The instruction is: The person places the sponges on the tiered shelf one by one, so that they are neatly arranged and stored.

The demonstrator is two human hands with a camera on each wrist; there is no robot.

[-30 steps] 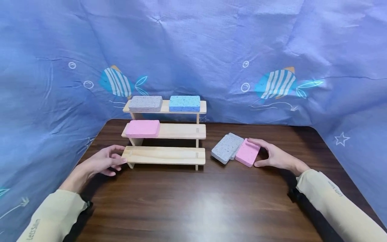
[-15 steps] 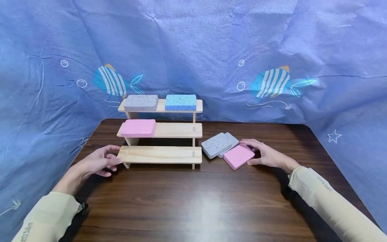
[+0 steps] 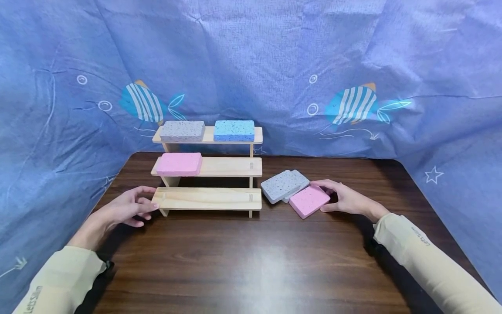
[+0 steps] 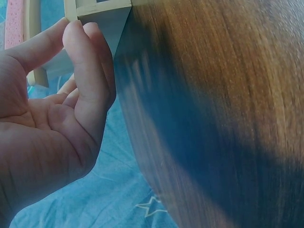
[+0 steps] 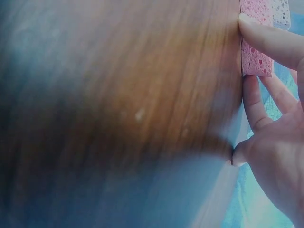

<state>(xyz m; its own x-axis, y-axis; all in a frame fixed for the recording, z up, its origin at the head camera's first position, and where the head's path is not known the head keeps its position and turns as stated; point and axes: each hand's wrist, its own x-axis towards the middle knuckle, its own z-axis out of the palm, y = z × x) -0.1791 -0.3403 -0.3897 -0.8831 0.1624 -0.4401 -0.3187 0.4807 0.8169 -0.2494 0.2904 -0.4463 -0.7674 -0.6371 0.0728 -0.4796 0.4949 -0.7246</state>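
Observation:
My right hand (image 3: 349,199) grips the right end of a pink sponge (image 3: 309,200) lying on the table, thumb on the near side and fingers on the far side. In the right wrist view, the thumb presses the pink sponge (image 5: 256,50). Against it lie two overlapping grey sponges (image 3: 279,186). At left, my left hand (image 3: 127,207) holds the left end of the lowest step of a three-step wooden rack (image 3: 208,198) between thumb and fingers. The left wrist view has its fingertips at the rack's corner (image 4: 104,7).
On the top step sit a grey sponge (image 3: 182,131) and a blue sponge (image 3: 234,131). Another pink sponge (image 3: 179,164) lies at the left of the middle step. A blue fish-print cloth (image 3: 274,78) hangs behind the dark wooden table (image 3: 219,257).
The right hand's pink sponge has turned and slid left and nearer, and the two grey sponges have turned with it. The view has shifted slightly; the left hand stays at the rack.

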